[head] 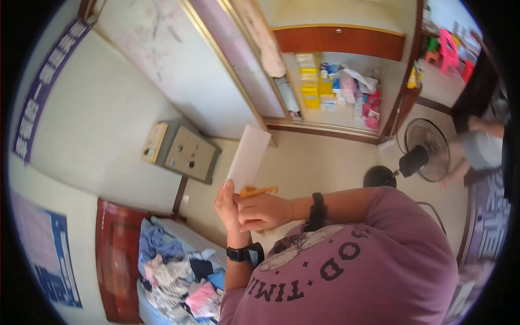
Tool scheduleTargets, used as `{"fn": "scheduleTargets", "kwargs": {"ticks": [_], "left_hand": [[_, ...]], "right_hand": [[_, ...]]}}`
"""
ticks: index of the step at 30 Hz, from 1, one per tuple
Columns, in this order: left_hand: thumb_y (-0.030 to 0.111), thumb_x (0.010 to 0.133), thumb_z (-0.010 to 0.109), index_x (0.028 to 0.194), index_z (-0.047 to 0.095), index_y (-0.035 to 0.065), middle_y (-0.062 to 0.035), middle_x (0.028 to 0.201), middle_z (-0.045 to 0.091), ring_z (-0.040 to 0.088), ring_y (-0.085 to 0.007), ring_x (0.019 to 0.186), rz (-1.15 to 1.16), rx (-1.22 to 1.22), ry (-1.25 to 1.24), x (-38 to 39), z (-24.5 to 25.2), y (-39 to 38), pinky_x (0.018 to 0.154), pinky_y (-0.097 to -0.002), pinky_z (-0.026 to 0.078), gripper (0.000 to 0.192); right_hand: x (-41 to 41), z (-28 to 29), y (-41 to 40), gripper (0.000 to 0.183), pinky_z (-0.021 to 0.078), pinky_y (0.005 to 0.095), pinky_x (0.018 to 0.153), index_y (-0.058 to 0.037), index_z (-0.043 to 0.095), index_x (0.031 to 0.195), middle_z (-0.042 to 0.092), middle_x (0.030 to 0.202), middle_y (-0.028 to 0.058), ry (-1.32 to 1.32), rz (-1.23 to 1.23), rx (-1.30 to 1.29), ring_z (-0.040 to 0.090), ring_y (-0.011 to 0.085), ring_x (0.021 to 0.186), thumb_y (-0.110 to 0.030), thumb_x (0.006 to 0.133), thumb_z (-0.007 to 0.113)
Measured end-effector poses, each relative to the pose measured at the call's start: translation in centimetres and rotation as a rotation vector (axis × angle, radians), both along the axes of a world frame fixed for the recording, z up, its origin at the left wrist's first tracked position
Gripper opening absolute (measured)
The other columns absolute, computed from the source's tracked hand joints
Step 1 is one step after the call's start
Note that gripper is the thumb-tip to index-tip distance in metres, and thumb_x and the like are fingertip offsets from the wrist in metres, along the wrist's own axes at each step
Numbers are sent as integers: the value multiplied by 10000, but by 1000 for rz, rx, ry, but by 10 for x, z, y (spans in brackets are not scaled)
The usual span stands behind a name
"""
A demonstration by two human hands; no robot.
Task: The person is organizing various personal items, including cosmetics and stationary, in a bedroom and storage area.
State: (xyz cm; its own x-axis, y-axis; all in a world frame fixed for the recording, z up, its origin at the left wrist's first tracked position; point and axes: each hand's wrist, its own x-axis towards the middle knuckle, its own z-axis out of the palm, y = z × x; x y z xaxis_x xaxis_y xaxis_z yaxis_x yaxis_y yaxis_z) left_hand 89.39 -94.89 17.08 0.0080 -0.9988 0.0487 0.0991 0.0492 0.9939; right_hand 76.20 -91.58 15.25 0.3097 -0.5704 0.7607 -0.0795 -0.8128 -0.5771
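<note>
My left hand (227,207) grips the near end of a long white flat panel (250,156), thumb on top. The panel points away from me over the floor, tilted. My right hand (266,211) is closed on a yellow-brown cloth (256,191), part of which sticks out above the fingers. Both hands meet in front of my chest, the right one against the left near the panel's lower end. Where they overlap, the fingers of my left hand are partly hidden.
A grey-beige safe (191,152) stands by the wall. Piled clothes (183,280) lie on a bed with a red wooden headboard (118,260). An open wardrobe holds yellow boxes (310,87). At right, a black floor fan (414,160) stands near another person (483,148), blurred.
</note>
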Motion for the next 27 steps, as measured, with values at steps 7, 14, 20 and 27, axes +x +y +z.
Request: {"fn": "scheduleTargets", "kwargs": {"ticks": [7, 14, 20, 27], "left_hand": [[218, 902, 664, 1000, 649, -25, 22, 655, 548, 417, -56, 508, -287, -112, 55, -61, -14, -62, 467, -212, 315, 262], [-19, 702, 786, 1150, 661, 28, -3, 874, 653, 501, -49, 613, -641, -362, -401, -152, -20, -131, 564, -206, 432, 468], [-45, 715, 771, 1189, 640, 35, -43, 985, 649, 528, -67, 708, -822, -542, -569, -260, -8, -194, 603, -206, 426, 498], [-10, 699, 795, 1230, 622, 55, -5, 863, 611, 500, -67, 682, -1072, -369, -538, -386, -33, -247, 593, -215, 424, 562]], "right_hand": [[-138, -57, -39, 237, 472, 303, 829, -65, 578, 1075, 636, 998, 31, -286, -230, 780, 614, 141, 911, -274, 969, 547], [-286, -62, -65, 368, 405, 330, 979, -60, 457, 1295, 585, 1171, 87, -400, -5, 840, 536, 145, 1098, -301, 1017, 448], [-396, -57, -91, 456, 430, 297, 923, -90, 442, 1347, 559, 1172, 65, -476, -123, 865, 530, 141, 1070, -227, 944, 603], [-494, -58, -86, 491, 477, 285, 837, -69, 498, 1292, 582, 1098, 48, -503, -330, 937, 567, 126, 972, -194, 864, 704]]}}
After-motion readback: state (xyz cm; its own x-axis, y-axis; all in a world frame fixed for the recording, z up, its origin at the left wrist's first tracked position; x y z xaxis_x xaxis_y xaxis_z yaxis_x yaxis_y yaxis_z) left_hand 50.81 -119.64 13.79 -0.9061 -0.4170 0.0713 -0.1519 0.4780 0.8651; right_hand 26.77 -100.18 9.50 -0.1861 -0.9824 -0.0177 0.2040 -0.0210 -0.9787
